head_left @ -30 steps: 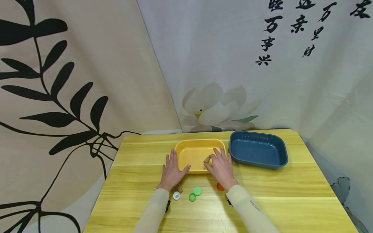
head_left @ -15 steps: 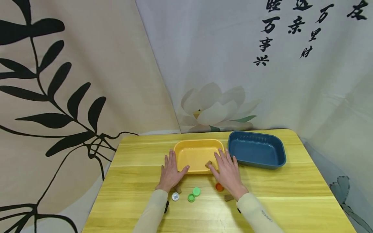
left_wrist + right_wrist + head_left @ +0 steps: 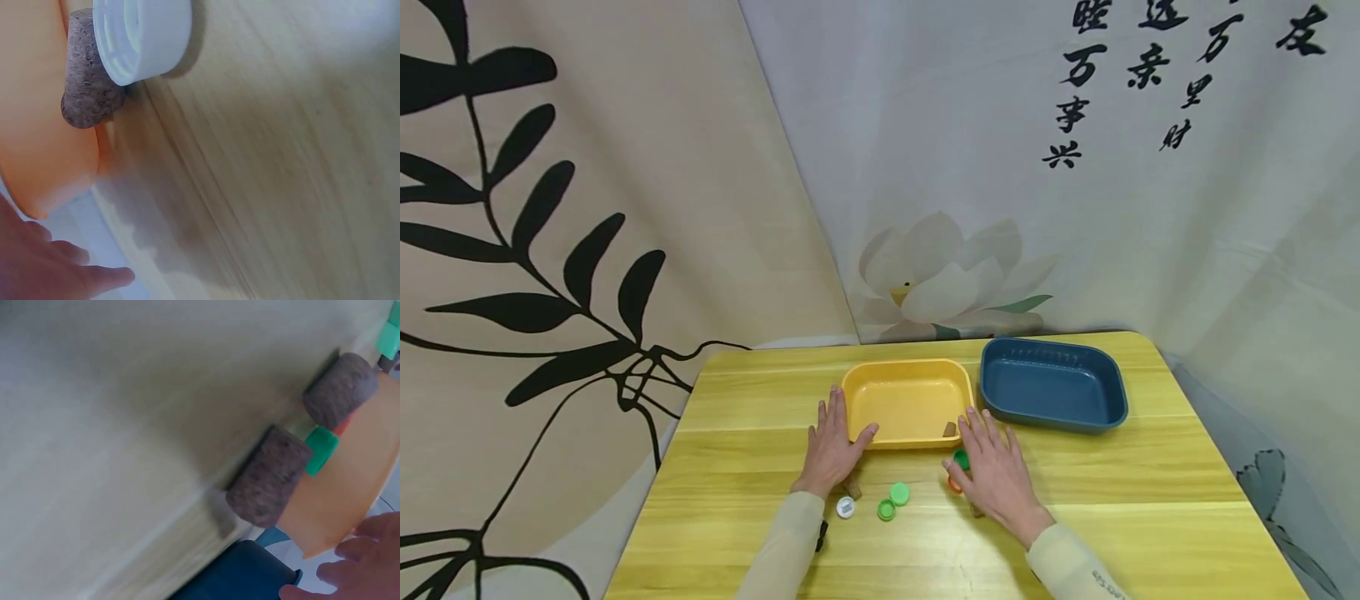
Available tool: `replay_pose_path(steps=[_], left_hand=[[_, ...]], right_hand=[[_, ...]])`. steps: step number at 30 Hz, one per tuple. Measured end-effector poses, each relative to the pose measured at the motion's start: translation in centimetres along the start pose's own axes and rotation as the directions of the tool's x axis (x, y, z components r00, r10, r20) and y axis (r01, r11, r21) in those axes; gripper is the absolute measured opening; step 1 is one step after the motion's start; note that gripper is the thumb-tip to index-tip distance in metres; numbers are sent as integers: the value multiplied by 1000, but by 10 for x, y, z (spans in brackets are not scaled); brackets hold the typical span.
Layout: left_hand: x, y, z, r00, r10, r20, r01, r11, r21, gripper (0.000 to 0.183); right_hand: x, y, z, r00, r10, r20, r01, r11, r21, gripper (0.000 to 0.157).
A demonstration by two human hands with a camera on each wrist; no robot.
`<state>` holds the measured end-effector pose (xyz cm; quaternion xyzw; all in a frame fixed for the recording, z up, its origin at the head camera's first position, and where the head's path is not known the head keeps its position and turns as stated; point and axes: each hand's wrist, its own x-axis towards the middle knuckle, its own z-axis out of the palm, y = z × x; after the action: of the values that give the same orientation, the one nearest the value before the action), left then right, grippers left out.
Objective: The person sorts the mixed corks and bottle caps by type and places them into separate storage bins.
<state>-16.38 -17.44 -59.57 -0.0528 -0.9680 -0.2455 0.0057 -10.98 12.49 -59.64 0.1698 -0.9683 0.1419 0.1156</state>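
Note:
My left hand [image 3: 829, 446] rests at the left side of the yellow tray [image 3: 906, 443], fingers straight and thumb at the near rim. A cork [image 3: 87, 75] and a white bottle cap [image 3: 150, 37] lie near its wrist. One more cork [image 3: 951, 429] is inside the tray's near right corner. Just outside that corner, my right hand [image 3: 1000, 479] hovers with spread fingers, holding nothing. Close to it are a dark green cap [image 3: 962, 459] and an orange cap [image 3: 954, 485], partly covered. Two corks lie on the table in the right wrist view, the nearer cork [image 3: 269, 478] beside the green cap.
A deep blue tray [image 3: 1052, 417] stands to the right of the yellow one. Between the forearms lie a light green cap [image 3: 899, 494] and another green cap [image 3: 886, 510]. The wooden table [image 3: 1187, 500] reaches back to a hanging curtain [image 3: 955, 167].
My right hand has let go of the cork, which now lies in the yellow tray. It has drawn back towards me and right, uncovering the dark green cap. The left hand stays at the tray.

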Motion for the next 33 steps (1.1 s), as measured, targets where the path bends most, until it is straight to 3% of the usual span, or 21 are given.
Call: replay_pose_path(steps=[8, 15, 23, 33], left_hand=[[-12, -6, -11, 998, 27, -55, -26, 1000, 7, 98], [-33, -13, -16, 999, 4, -47, -2, 1000, 32, 97], [-56, -14, -10, 999, 16, -28, -12, 988, 155, 94], [-76, -7, 3, 1000, -23, 11, 21, 988, 156, 94]], right_hand=[[-1, 1, 3, 999, 24, 20, -25, 999, 21, 77], [-2, 2, 5, 1000, 23, 10, -24, 999, 23, 77], [-2, 2, 4, 998, 34, 46, -35, 999, 25, 77], [0, 2, 5, 999, 27, 37, -28, 999, 36, 76]])
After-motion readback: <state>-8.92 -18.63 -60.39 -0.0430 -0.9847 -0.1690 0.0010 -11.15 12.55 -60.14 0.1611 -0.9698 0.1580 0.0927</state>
